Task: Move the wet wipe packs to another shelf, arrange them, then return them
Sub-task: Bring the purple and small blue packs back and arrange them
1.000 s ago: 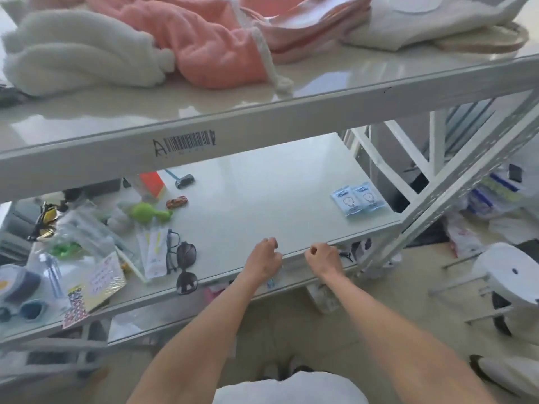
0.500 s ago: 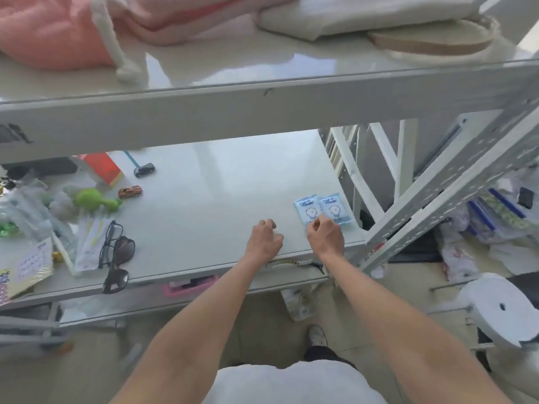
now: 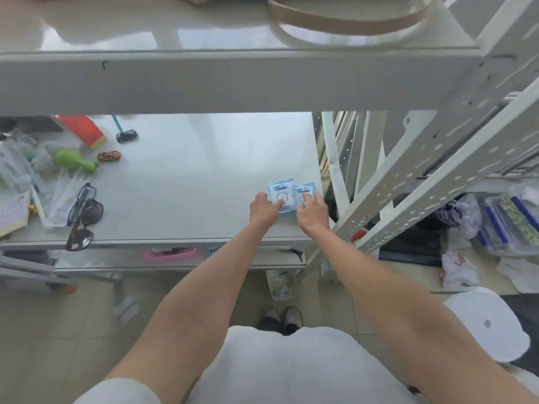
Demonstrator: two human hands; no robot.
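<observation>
Two pale blue packs of wet wipes lie side by side on the white middle shelf (image 3: 186,182) near its front right corner, each under one of the person's hands. The left grip (image 3: 264,211) has its fingers curled and pinches the near edge of the left pack (image 3: 279,190). The right grip (image 3: 312,212) curls its fingers over the near end of the right pack (image 3: 305,189). The packs touch along their inner edges just beyond the knuckles. Each has its long axis running away from the person and its printed header pointing to the back of the shelf; whether either is lifted off the board I can't tell. A pink basket (image 3: 169,254) sits on the lower shelf, below and left of the left grip, its contents too dim to make out. Well to the right of the right grip, a clear bag (image 3: 507,225) on the floor holds blue and green striped packets. Far left of the left grip are one dark toy car (image 3: 127,136), one orange toy car (image 3: 108,156), one green toy (image 3: 73,158), one red box (image 3: 83,129), one pair of spectacles (image 3: 83,193) and one pair of sunglasses (image 3: 93,212), the two pairs overlapping.
</observation>
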